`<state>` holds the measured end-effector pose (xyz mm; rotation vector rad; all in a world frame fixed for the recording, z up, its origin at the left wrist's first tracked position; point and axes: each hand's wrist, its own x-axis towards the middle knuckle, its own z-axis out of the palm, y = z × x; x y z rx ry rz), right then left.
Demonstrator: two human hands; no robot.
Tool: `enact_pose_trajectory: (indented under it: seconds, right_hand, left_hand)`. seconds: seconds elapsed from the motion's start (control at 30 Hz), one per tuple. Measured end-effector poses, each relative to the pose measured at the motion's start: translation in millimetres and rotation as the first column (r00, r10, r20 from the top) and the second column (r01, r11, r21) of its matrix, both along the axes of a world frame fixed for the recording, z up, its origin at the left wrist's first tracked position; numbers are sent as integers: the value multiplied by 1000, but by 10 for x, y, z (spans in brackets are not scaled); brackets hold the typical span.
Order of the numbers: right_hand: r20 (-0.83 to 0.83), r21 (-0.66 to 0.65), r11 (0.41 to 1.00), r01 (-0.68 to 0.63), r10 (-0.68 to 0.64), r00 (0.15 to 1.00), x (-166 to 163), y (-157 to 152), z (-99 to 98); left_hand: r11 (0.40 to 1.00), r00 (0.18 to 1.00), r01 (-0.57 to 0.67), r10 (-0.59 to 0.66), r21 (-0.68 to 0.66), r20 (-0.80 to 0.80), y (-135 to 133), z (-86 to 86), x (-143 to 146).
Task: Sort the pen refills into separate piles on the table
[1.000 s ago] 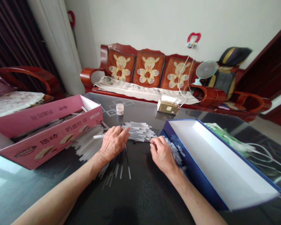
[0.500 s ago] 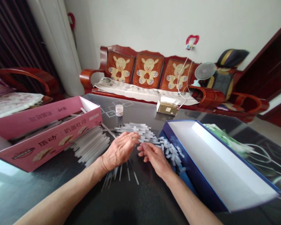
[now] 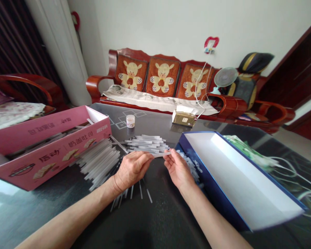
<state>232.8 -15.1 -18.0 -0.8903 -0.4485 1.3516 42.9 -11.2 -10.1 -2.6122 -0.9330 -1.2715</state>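
Observation:
A thin, whitish translucent stick (image 3: 161,155) spans the gap between my two hands above the dark table. My left hand (image 3: 134,167) pinches its left end, and my right hand (image 3: 178,169) grips the other end between thumb and fingers. Just behind the hands lies a pile of similar sticks (image 3: 147,142). A wide layer of longer sticks (image 3: 100,164) rests to the left, partly behind my left hand. More loose sticks (image 3: 141,190) stick out below that hand. Short pale pieces (image 3: 193,165) lie to the right, partly covered by my right hand.
At left stands an open pink box (image 3: 67,143) with sticks inside. A blue box (image 3: 217,186) with a white interior is at right, beside a green-white plastic bag (image 3: 248,152) and cables. Farther back are a small tub (image 3: 130,121) and a tissue box (image 3: 184,118).
My hands were apart with no stick visible between them; now a stick is held between both. The left fingers have curled into a pinch, and the right hand has turned palm upward.

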Motion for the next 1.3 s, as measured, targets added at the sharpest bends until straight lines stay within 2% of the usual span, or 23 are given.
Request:
enact_pose_trajectory:
  seconds: [0.13,0.23,0.37,0.5,0.67,0.8,0.9,1.0,1.03,1.1,1.17,1.2,1.27,1.3]
  right_hand:
    - [12,9,999,51,-51,999,-50,-14,-32]
    - [74,22,1000,21,-23,997,-139,-71,-47]
    - [181,71,995,-75,61,982,-280,-183,-67]
    - [154,129,978,-162,141,978,-365,-256,-65]
    - [128,112,979,-172,157,979,-421,-293,-29]
    - [170,104,982,-155,136,976,-430,-299,-12]
    - [170,111,980,-167,147,975,-412,-296,-12]
    - [146,124,976,-178,160,976,-391,-289,-8]
    - [135,130,974,-186,169,976,-386,-286,-6]
    - [109,133,968,-211,197,974,-380,-280,-1]
    - [92,120,967,-226,216,972,-379,-274,-1]
    - [90,109,969,-222,213,973,-378,-272,-3]
    - [105,97,975,-199,189,976,-376,-270,-8]
    - [119,100,976,-195,183,976,-374,-270,-7]
  left_hand:
    - [977,958,-201,211,72,-195,55,32,-49]
    - [959,908,-266,285,101,-306,22,86,-13]
    - [967,915,-248,251,48,-317,-66,86,100]
    - [958,925,-285,275,-2,-263,-128,14,177]
    - [947,873,-318,271,-51,-406,-196,-26,220]
    - [924,856,-314,178,-217,-485,-222,45,235]
    - [901,901,-259,96,-347,-423,-198,129,220]
    - [865,965,-116,-19,-488,-263,-153,216,180]
    - [830,978,-64,-57,-554,-199,-139,242,165]
    - [712,988,42,-134,-701,-77,-122,281,143]
    - [616,986,109,-168,-780,5,-120,296,139]
    - [612,987,120,-158,-782,28,-123,294,142]
    - [654,992,115,-108,-747,58,-127,278,153]
    - [654,992,128,-97,-746,85,-126,269,155]
